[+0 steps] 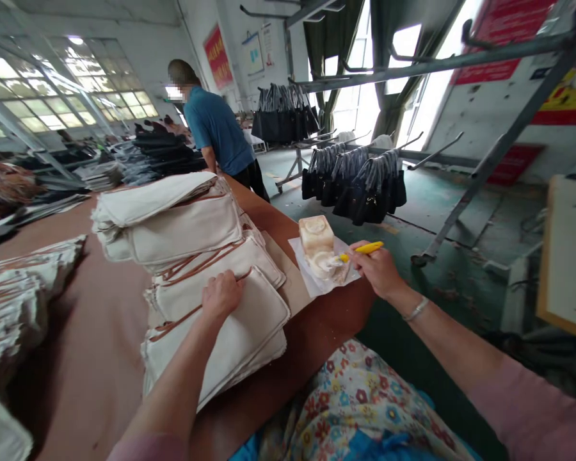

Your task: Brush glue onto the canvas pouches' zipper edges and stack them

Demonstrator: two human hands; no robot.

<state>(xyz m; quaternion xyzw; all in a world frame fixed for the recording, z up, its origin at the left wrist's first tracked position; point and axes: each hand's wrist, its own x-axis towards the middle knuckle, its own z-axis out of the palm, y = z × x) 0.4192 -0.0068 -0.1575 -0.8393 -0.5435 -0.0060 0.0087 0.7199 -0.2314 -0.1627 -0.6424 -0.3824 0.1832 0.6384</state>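
My right hand (372, 266) is closed round a brush with a yellow handle (362, 251). Its tip is smeared with white paste and rests at a mound of white paste (325, 262) at the mouth of a tipped plastic container (316, 234). Under these lies a white sheet (312, 282) at the table's corner. My left hand (222, 296) has its fingers curled over the brown-trimmed edge of a cream fabric piece (249, 320), the top one of a stack. Behind it lie more cream pieces (187, 227), folded and overlapping.
The brown tabletop (110, 307) carries another row of cream pieces (14, 307) at left. A person in a blue shirt (221, 131) stands beyond the far edge. Dark bags (365, 186) hang from a metal rack (436, 64) at right. A board (571, 256) stands at far right.
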